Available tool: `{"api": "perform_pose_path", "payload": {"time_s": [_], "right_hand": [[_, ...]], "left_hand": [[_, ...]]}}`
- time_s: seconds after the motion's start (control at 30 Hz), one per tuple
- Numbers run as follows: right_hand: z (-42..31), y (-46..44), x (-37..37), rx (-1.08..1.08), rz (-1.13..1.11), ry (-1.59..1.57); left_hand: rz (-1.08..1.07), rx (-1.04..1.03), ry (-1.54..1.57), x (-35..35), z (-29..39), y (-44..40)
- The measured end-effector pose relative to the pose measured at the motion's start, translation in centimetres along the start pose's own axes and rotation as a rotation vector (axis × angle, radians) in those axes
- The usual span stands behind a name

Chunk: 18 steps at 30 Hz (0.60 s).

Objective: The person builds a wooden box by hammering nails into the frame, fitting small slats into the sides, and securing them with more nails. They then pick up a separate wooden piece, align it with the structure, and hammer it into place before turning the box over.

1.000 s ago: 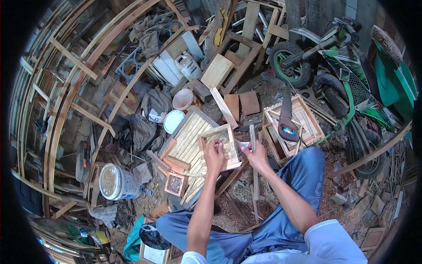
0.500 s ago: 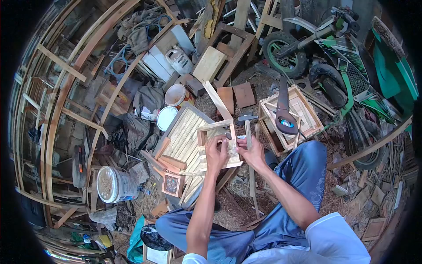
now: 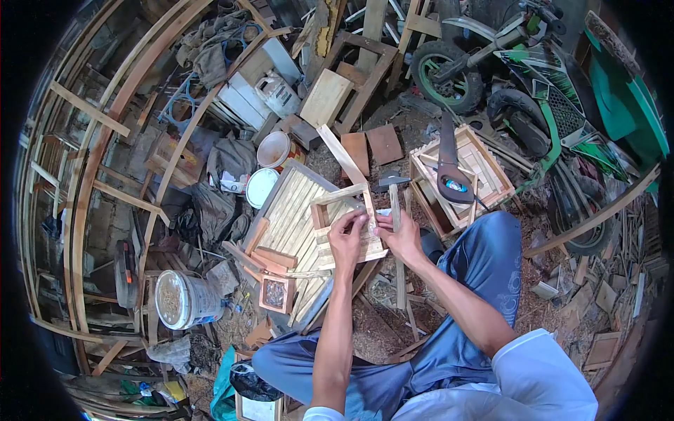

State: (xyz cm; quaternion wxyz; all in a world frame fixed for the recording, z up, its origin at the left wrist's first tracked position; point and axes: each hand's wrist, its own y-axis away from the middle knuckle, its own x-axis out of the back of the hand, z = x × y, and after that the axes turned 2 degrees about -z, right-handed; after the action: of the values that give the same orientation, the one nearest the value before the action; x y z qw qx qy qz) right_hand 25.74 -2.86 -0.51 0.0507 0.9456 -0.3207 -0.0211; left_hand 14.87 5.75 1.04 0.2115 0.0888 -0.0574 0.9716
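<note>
A small wooden box frame of pale slats is tilted over the slatted board in front of me. Against its right side my left hand has its fingers bent and pinched together; whatever is between the fingertips is too small to make out. My right hand is closed around a hammer, its handle upright and its metal head pointing away from me. The fingertips of that hand also meet the edge of the frame, close to the left fingertips.
Under the frame lies a slatted wooden board, with a small box on it. A handsaw rests across a wooden crate at right. Buckets stand left, a motorbike at back right. Wood scraps and shavings cover the ground.
The hammer in my right hand has tipped, its head now lower and further left. The view has shifted slightly. Both hands stay at the box frame.
</note>
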Motion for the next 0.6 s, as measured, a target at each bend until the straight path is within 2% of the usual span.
{"api": "perform_pose_path", "payload": {"time_s": [0.13,0.23,0.33,0.6], "right_hand": [[0.2,0.1,0.3,0.022,-0.01,0.058],[0.4,0.1,0.3,0.046,-0.015,0.061],[0.0,0.2,0.3,0.037,-0.009,0.035],[-0.9,0.5,0.6,0.048,-0.002,0.091]], "left_hand": [[-0.026,0.006,0.043,-0.2,-0.6,-0.3],[-0.046,-0.216,-0.135,-0.1,0.0,-0.4],[-0.07,-0.252,-0.219,-0.2,0.5,-0.4],[-0.082,-0.184,-0.227,-0.2,0.6,-0.3]]}}
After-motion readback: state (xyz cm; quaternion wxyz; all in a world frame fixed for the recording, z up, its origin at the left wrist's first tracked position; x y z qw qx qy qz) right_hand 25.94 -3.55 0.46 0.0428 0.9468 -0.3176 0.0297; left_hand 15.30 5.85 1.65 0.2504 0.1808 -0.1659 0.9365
